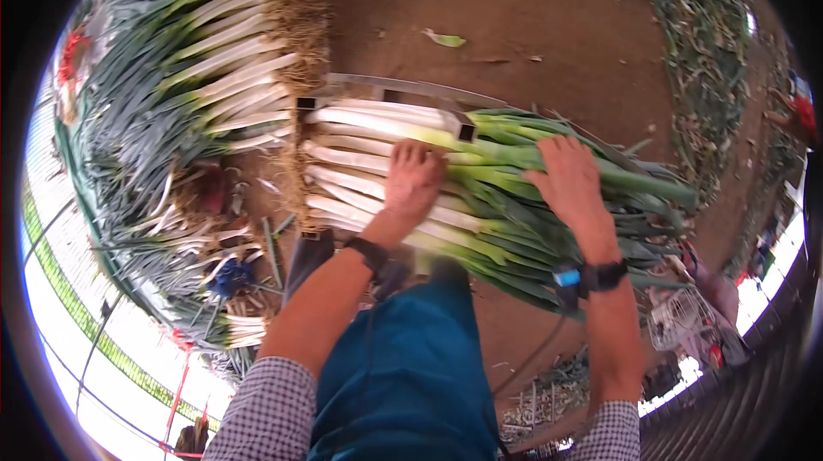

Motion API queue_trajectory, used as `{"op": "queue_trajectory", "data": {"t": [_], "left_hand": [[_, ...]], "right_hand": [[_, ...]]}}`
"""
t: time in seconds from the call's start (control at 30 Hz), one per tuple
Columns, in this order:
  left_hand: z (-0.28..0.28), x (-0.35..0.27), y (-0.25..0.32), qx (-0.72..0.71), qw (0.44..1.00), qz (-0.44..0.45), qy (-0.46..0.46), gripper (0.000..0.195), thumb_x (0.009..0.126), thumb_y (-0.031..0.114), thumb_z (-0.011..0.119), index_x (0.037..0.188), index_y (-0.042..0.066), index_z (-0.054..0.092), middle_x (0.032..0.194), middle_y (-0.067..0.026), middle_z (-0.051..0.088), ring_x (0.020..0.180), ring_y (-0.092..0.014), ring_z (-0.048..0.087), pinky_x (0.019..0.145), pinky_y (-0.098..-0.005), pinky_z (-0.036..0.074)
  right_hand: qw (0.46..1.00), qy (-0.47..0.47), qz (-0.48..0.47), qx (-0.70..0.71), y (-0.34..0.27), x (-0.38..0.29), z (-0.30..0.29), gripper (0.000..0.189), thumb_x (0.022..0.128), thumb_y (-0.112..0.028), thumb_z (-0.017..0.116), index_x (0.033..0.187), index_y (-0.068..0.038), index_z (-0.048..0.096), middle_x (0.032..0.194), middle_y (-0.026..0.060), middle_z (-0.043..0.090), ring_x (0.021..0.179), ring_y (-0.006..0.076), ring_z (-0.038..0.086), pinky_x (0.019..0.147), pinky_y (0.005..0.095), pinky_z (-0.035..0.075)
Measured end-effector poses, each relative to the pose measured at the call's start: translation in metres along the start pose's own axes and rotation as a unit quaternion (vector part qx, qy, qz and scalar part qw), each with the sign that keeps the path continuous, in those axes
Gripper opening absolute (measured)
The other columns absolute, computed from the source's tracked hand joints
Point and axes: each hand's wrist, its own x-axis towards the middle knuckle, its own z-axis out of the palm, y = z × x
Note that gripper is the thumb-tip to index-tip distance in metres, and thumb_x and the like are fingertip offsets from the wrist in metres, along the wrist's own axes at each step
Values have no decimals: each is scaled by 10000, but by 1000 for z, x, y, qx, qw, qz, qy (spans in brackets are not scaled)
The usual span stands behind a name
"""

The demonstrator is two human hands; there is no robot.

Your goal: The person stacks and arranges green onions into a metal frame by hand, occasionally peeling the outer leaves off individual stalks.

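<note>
Leeks (347, 158) lie side by side across a metal frame (411, 85), their roots to the left and green leaves (514, 229) to the right. My left hand (415, 181) is over the white stalks near the middle, fingers curled down onto them. Further right, my right hand (572, 181) grips the leaves at the top of the pile, its thumb spread to the left. The palms and the undersides of both hands are hidden. Square tube ends (466, 131) of the frame stick up at the pile's far side.
A long row of leeks (238, 56) lies at the left, with roots facing right. More leeks and a blue bundle (231, 277) are at lower left. Leaf scraps (707, 75) are heaped along the right. A wire basket (681, 319) stands at lower right. Loose leaf bits (445, 38) dot the brown ground.
</note>
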Motion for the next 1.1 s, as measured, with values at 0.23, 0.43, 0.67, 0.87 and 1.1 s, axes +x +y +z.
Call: {"op": "queue_trajectory", "data": {"t": [0.23, 0.43, 0.67, 0.87, 1.1], "left_hand": [[-10, 5, 3, 1, 1000, 15, 4, 183, 942, 179, 627, 1091, 75, 653, 1130, -156, 621, 1172, -368, 544, 1080, -525, 384], [-17, 6, 10, -21, 997, 38, 60, 271, 905, 65, 697, 1170, 51, 646, 1100, -169, 625, 1067, -387, 591, 991, -523, 469], [-42, 49, -19, 39, 992, 108, 45, 377, 824, 251, 802, 1139, 94, 665, 1118, -131, 624, 1057, -327, 575, 976, -493, 428], [-43, 53, -40, 46, 987, 152, 32, 280, 850, 314, 773, 1042, 135, 674, 972, -65, 632, 967, -281, 589, 952, -461, 423], [-37, 64, -52, 42, 993, 107, -24, 247, 859, 271, 773, 1055, 145, 693, 998, -64, 628, 1002, -293, 590, 950, -455, 438]], "right_hand": [[1000, 14, 23, 8, -1, 2, 33, 427, 813, -361, 797, 1062, -56, 634, 1069, 123, 656, 1087, 316, 586, 904, 471, 466], [996, 59, 69, 24, 0, -13, 47, 416, 836, -357, 775, 1068, -41, 635, 1109, 140, 656, 1089, 340, 590, 897, 475, 467], [994, -51, 93, 16, 7, 1, 42, 453, 857, -378, 755, 1110, -24, 627, 1145, 174, 655, 1105, 372, 593, 904, 488, 478], [997, -52, 57, 27, 19, -4, 14, 545, 876, -374, 751, 1274, -30, 611, 1257, 174, 643, 1192, 365, 576, 1037, 475, 431], [1000, 0, 27, -10, 57, -4, 17, 432, 944, -442, 652, 1081, -33, 661, 999, 158, 700, 1039, 363, 627, 959, 481, 458]]}}
